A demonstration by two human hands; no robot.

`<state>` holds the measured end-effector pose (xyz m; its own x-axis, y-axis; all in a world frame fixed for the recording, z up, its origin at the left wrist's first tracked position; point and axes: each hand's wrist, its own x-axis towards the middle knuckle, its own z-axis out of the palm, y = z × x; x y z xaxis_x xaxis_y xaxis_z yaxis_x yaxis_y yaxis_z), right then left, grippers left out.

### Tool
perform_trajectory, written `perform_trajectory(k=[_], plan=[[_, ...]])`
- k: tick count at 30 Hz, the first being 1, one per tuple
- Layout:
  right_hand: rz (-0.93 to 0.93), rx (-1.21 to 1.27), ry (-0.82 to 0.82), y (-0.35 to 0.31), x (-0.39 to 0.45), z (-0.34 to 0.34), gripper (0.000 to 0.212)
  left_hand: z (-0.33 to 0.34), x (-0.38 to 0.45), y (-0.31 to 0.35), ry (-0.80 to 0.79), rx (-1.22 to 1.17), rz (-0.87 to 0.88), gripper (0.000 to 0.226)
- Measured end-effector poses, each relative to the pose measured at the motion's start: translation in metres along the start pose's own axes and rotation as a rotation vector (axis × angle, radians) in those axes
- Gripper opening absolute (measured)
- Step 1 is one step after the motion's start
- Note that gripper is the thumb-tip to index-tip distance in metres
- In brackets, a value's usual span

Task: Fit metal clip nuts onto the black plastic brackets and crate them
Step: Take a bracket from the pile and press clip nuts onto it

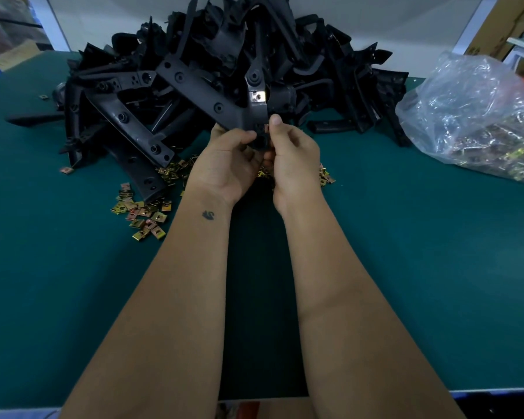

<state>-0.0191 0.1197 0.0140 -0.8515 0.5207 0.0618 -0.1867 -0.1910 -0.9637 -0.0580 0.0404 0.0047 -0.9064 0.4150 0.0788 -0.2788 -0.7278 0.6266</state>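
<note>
A black plastic bracket is held up in front of the big heap of black brackets. My left hand grips its lower end from the left. My right hand pinches a small clip nut against the bracket's lower tab, thumb on top. Another silver clip nut sits fitted on an upper arm of the bracket. Loose brass-coloured clip nuts lie scattered on the green table, partly hidden behind my hands.
A clear plastic bag with several more clip nuts lies at the right. Single stray nuts lie at the left. Cardboard boxes stand behind the table at the far right. A box edge shows below the table's near rim.
</note>
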Motion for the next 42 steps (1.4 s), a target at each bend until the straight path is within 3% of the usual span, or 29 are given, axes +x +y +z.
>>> perform_trajectory(k=[6, 15, 25, 28, 30, 34, 38, 42], plan=[[-0.087, -0.126, 0.04, 0.008, 0.002, 0.006, 0.025, -0.003, -0.001, 0.003, -0.067, 0.047, -0.018, 0.041], [-0.198, -0.128, 0.079, 0.01, 0.004, 0.007, 0.024, -0.001, -0.004, 0.002, -0.075, -0.024, -0.084, 0.028], [-0.129, -0.013, 0.094, 0.005, 0.0, 0.007, 0.024, 0.009, -0.004, -0.004, 0.023, 0.003, 0.007, 0.043], [-0.17, -0.119, 0.089, 0.005, -0.002, 0.011, 0.016, 0.011, -0.003, -0.008, 0.078, -0.135, 0.012, 0.049], [-0.212, -0.239, 0.104, 0.006, -0.004, 0.012, 0.021, 0.011, -0.003, -0.008, 0.08, -0.196, -0.002, 0.048], [-0.288, -0.44, 0.129, 0.01, -0.004, 0.012, 0.025, 0.011, -0.002, -0.01, 0.065, -0.137, -0.024, 0.033], [-0.317, -0.47, 0.169, 0.011, -0.003, 0.011, 0.029, 0.01, 0.0, -0.013, 0.104, -0.146, -0.004, 0.027], [-0.332, -0.511, 0.197, 0.012, -0.001, 0.009, 0.026, 0.006, 0.005, -0.013, 0.128, -0.154, 0.021, 0.034]])
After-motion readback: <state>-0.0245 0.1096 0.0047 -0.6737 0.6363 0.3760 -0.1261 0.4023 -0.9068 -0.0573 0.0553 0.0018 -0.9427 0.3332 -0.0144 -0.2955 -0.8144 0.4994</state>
